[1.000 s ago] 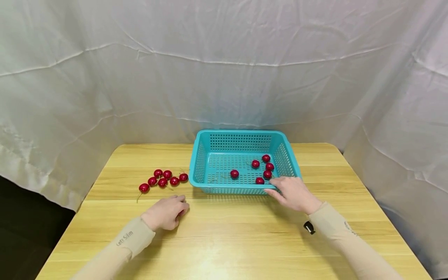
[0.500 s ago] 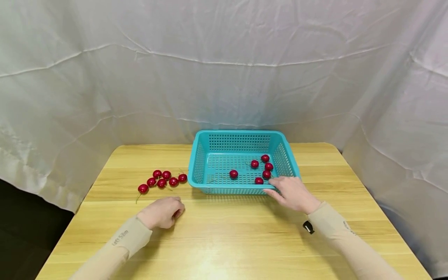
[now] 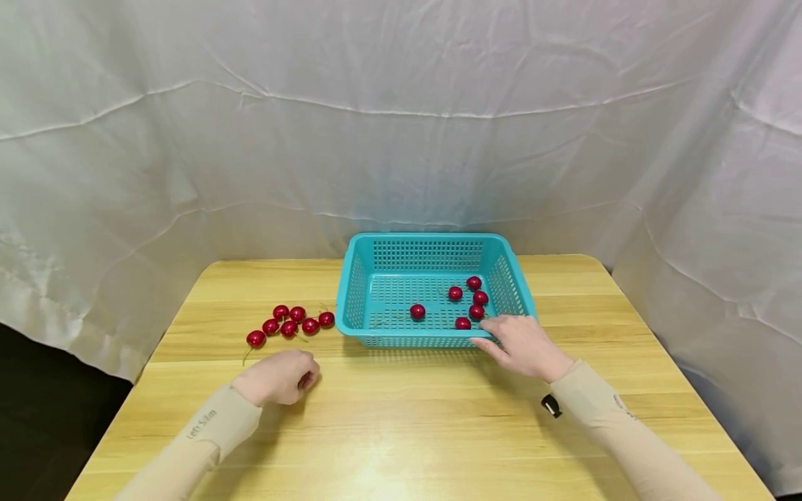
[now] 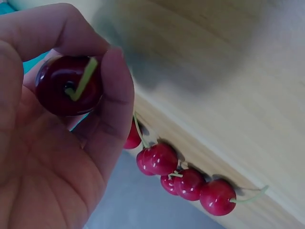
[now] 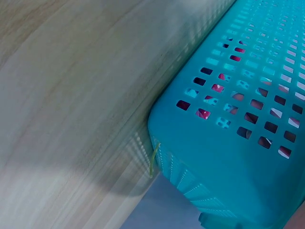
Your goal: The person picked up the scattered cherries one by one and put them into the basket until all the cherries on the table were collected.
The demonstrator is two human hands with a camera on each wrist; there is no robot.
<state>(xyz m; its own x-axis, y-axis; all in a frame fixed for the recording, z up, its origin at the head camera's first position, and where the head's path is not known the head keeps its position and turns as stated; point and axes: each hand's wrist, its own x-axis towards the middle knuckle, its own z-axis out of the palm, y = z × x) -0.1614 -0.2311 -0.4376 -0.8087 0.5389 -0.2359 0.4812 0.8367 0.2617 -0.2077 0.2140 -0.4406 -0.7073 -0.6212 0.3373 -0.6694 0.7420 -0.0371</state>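
Note:
In the left wrist view a dark red cherry point(image 4: 50, 95) with a short green stem is held between the curled fingers and thumb of my left hand point(image 3: 280, 376). That hand hovers low over the table, in front of the loose cherries point(image 3: 310, 326) left of the basket; its cherry is hidden in the head view. My right hand point(image 3: 525, 346) grips the front rim of the turquoise plastic basket point(image 3: 401, 334) near its right corner, fingers inside and thumb outside. Several cherries point(image 3: 418, 312) lie in the basket, mostly toward its right side.
The wooden table point(image 3: 388, 417) ends in front of a pale cloth point(image 3: 401, 160) that hangs behind and at both sides. A green stem point(image 5: 153, 161) pokes out through the basket's wall in the right wrist view. A small black object point(image 3: 551, 406) shows by the right cuff.
My left hand has drawn to the left and a little toward me, with its fingers curling in more. The right hand stays on the basket rim.

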